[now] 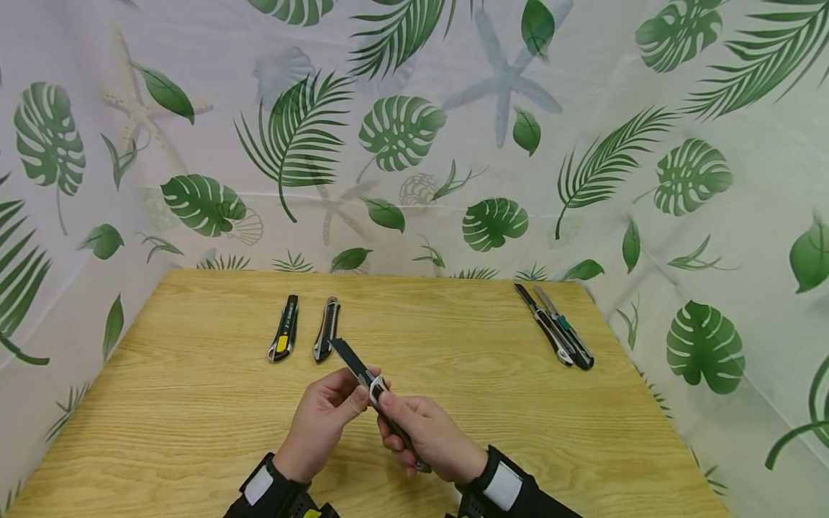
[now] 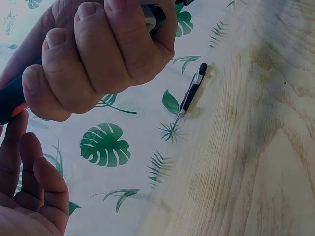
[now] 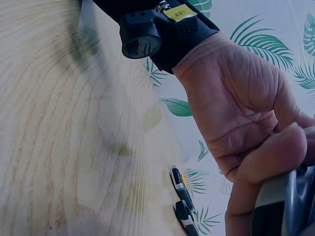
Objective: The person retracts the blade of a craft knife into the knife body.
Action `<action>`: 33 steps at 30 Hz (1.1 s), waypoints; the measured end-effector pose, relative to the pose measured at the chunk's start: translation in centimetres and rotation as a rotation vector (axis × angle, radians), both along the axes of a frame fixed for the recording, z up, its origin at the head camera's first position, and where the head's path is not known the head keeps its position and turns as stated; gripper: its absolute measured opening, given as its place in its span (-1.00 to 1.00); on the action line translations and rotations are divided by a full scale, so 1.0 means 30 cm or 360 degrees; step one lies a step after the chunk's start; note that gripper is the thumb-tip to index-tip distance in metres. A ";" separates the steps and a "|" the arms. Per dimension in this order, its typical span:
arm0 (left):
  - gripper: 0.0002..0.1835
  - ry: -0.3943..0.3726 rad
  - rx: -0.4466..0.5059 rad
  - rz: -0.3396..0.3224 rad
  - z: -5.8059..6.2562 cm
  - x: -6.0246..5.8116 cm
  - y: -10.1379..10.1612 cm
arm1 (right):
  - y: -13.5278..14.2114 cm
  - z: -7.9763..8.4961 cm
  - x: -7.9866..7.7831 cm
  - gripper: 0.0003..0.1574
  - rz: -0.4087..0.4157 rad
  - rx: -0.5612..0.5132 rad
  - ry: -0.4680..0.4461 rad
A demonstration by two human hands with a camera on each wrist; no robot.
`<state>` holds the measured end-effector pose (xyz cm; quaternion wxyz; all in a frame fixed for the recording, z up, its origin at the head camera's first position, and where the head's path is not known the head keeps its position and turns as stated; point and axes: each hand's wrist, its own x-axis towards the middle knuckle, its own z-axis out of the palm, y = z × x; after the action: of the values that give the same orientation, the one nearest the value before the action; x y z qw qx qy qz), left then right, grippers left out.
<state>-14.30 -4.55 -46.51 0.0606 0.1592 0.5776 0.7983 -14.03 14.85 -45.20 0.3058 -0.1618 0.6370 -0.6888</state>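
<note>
In the head view my right hand (image 1: 430,439) grips the dark handle of a utility knife (image 1: 376,389), which is angled up to the left. Its dark blade (image 1: 348,356) sticks out at the far end. With thumb and fingertips my left hand (image 1: 324,417) pinches the knife's front part near the silver collar. The left wrist view shows the right hand (image 2: 106,49) with its fingers curled round the handle. Lower left there, the left hand's fingers (image 2: 49,182) meet the knife's dark, orange-striped part. In the right wrist view the knife (image 3: 273,206) is partly cut off.
Toward the back left of the wooden table (image 1: 162,403) lie a black-and-yellow utility knife (image 1: 283,332) and a black-and-silver one (image 1: 326,331). At the back right, a black knife (image 1: 547,327) and a teal-and-black knife (image 1: 566,332) lie side by side, blades out. A leaf-print cloth (image 1: 414,194) hangs behind.
</note>
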 end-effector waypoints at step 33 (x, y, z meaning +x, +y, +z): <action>-0.63 -0.0070 0.0149 -0.0099 -0.004 -0.011 -0.022 | 0.012 -0.002 -0.002 -0.64 0.0436 -0.0571 -0.0100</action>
<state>-14.62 -5.21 -46.63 0.0906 0.1621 0.5330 0.8255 -14.10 15.22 -45.25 0.3824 -0.2771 0.4665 -0.7479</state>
